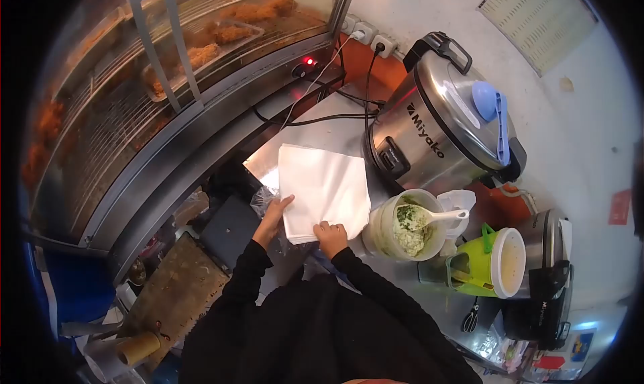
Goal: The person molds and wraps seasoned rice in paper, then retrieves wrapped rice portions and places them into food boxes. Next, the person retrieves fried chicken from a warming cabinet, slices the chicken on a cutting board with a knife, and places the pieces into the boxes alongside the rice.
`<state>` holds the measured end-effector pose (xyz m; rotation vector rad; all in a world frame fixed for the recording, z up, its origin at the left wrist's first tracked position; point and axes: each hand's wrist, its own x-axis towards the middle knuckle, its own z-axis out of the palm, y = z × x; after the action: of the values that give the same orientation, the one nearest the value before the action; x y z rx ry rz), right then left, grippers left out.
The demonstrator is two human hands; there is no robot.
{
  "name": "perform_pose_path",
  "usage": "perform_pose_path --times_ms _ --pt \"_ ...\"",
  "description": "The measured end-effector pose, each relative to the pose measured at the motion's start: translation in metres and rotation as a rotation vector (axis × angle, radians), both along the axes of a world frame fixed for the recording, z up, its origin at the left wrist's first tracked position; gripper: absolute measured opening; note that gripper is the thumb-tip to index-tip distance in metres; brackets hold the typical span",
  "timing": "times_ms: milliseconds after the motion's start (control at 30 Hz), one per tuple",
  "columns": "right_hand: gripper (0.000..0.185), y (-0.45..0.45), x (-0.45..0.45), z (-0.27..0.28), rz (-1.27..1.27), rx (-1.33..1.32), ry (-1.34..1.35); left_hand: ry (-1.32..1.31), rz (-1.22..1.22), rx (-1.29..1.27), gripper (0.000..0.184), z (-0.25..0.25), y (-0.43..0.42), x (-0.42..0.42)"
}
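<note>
The stack of white sheets [325, 189] is at the centre of the frame, above the edge of the metal counter [396, 273]. Its layered edges show at the lower side; the top sheet is unfolded and lightly creased. The sheets are together as one stack, with none visibly set aside.

The left hand [268, 221] closes at the left edge, thumb on the upper face; its fingers beneath are hidden. The right hand [331, 238] is closed at the lower edge, fingers bent, in a narrow pinch on the sheets. Neither hand appears spread.

Just right of the stack stands the tub [377, 236], holding a pale, green-flecked mix [410, 238] and a white spoon [448, 215], untouched by either hand. The green container [477, 266] is at lower right.

The large cooker [429, 125], upper right, carries a blue scoop [484, 101]. The display case [225, 97], upper left, holds fried pieces [203, 54].
</note>
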<state>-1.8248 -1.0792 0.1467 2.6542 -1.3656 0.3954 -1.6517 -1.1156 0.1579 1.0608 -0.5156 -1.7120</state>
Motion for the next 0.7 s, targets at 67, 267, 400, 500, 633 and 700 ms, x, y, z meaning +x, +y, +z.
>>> perform_pose_path --times_ms 67,267,400,500,633,700 --pt "0.012 -0.003 -0.008 0.0 0.022 0.007 -0.013 -0.129 -0.009 0.038 0.037 -0.007 -0.002 -0.003" --pt "0.023 -0.048 -0.018 0.0 -0.137 0.045 -0.12 -0.376 0.09 -0.232 0.036 -0.03 -0.05 -0.019" --pt "0.029 -0.059 -0.023 -0.006 -0.251 0.168 -0.441 -0.204 0.042 -0.166 0.05 -0.043 -0.07 -0.018" --pt "0.036 -0.059 -0.024 -0.016 -0.456 0.273 -0.873 0.095 0.044 0.069 0.065 -0.041 -0.074 -0.006" --pt "0.051 -0.054 -0.03 0.005 -0.651 0.202 -1.235 0.063 -0.05 0.08 0.055 -0.055 -0.092 -0.008" --pt "0.049 -0.052 -0.031 -0.015 -0.668 0.228 -1.197 0.053 -0.098 0.087 0.05 -0.055 -0.108 -0.012"
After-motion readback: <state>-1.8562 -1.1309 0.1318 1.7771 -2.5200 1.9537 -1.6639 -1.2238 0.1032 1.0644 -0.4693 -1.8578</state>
